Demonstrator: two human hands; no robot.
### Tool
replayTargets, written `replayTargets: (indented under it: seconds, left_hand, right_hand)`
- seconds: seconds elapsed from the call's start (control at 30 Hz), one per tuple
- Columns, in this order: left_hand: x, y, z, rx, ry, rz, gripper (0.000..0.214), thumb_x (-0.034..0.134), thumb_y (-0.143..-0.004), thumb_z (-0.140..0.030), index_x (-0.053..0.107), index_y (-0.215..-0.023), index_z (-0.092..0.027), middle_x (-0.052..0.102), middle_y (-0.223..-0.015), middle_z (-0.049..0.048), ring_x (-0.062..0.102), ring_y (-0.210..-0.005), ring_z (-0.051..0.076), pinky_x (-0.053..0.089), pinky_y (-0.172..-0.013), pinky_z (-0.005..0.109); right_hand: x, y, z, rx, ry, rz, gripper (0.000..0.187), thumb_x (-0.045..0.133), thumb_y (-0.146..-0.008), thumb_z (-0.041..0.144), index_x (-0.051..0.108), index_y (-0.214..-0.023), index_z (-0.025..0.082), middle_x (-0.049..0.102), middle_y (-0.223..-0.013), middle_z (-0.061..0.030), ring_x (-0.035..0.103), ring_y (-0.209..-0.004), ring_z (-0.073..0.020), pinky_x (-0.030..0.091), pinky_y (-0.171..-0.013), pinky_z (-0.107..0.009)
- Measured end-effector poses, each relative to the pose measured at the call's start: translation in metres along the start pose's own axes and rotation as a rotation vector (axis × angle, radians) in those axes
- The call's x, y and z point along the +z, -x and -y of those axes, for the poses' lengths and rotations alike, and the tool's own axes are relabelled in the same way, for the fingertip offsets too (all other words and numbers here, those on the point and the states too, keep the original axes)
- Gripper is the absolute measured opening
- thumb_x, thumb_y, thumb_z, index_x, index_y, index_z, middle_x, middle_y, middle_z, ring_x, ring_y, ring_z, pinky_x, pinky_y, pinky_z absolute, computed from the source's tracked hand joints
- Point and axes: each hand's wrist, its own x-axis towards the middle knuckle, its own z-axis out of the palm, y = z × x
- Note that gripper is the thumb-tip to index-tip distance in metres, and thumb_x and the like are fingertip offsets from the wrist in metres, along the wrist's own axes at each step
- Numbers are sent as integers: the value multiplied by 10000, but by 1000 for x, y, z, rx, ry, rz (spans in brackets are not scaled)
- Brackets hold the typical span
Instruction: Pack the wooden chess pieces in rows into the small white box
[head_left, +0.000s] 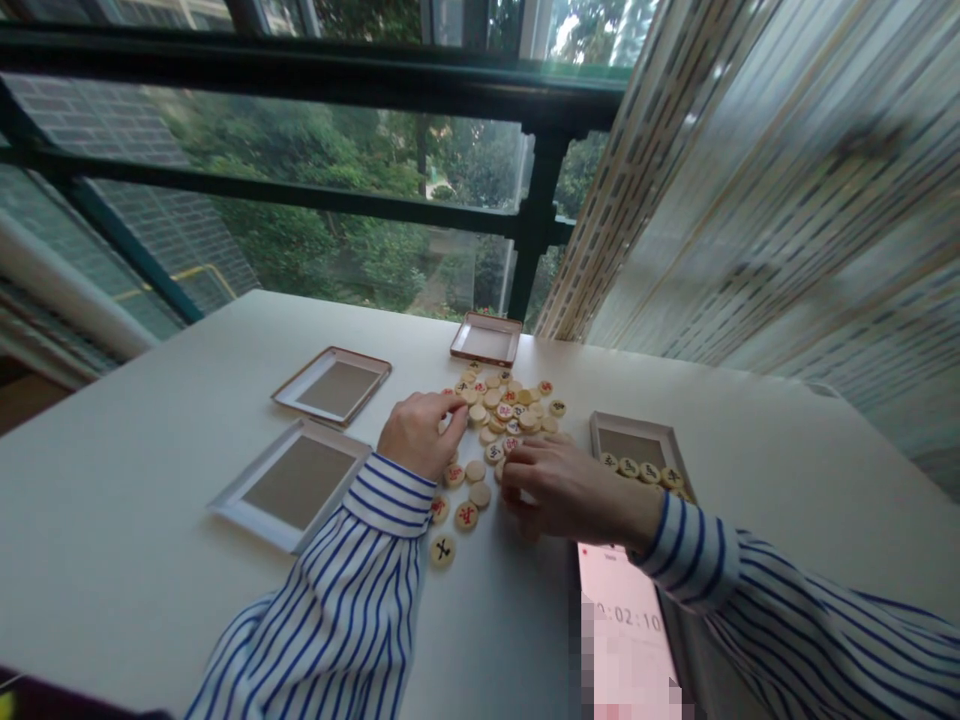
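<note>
Many round wooden Chinese chess pieces lie in a loose heap at the middle of the table, some showing red or black characters, others blank side up. My left hand is at the heap's left edge, thumb and forefinger closed at a piece. My right hand is curled low over the heap's near right side; its fingers bend inward and hide whatever is in them. Nearer to me lie a black-marked piece and a red-marked piece.
Right of the heap, a shallow box holds a row of black-marked pieces. Two open trays lie left, another tray behind. A phone showing a timer lies under my right forearm. The white table meets a window.
</note>
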Motion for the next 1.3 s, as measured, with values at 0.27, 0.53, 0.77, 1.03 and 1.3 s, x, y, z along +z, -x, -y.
replayTargets:
  seconds: [0.27, 0.53, 0.77, 1.03, 1.3]
  left_hand:
    - [2, 0, -1, -12, 6, 0, 185, 526, -790, -242, 687, -837, -163, 711, -829, 72, 627, -721, 188, 487, -665, 304]
    - [2, 0, -1, -13, 8, 9, 176, 522, -787, -234, 685, -821, -177, 711, -818, 58, 625, -723, 180, 483, -692, 298]
    - [7, 1, -1, 4, 21, 31, 165, 530, -781, -235, 680, -817, -176, 710, -808, 58, 626, -754, 199, 479, -703, 320]
    - [12, 3, -2, 25, 26, 49, 159, 523, -787, -229, 672, -820, -183, 709, -825, 54, 629, -774, 195, 477, -732, 322]
    - [14, 3, -2, 48, 26, 39, 172, 518, -800, -237, 670, -835, -164, 707, -822, 59, 627, -761, 193, 479, -726, 326]
  right_hand:
    - [9, 0, 4, -28, 89, 20, 89, 513, -799, 221, 579, -762, 174, 609, -823, -44, 481, -781, -157, 313, -698, -300]
    - [-6, 4, -5, 14, 95, -64, 141, 466, -847, 215, 591, -800, 168, 613, -846, -61, 502, -791, -153, 331, -701, -285]
    - [-10, 2, -43, 328, 129, -127, 159, 524, -812, 237, 600, -934, 170, 636, -912, -81, 559, -831, -182, 368, -704, -271]
    - [-1, -18, -53, 381, 177, -70, 202, 471, -842, 315, 588, -941, 184, 650, -928, -84, 581, -832, -202, 377, -659, -274]
    - [-3, -20, -59, 463, -158, -215, 179, 525, -795, 295, 625, -863, 163, 646, -808, -63, 564, -712, -156, 392, -629, -262]
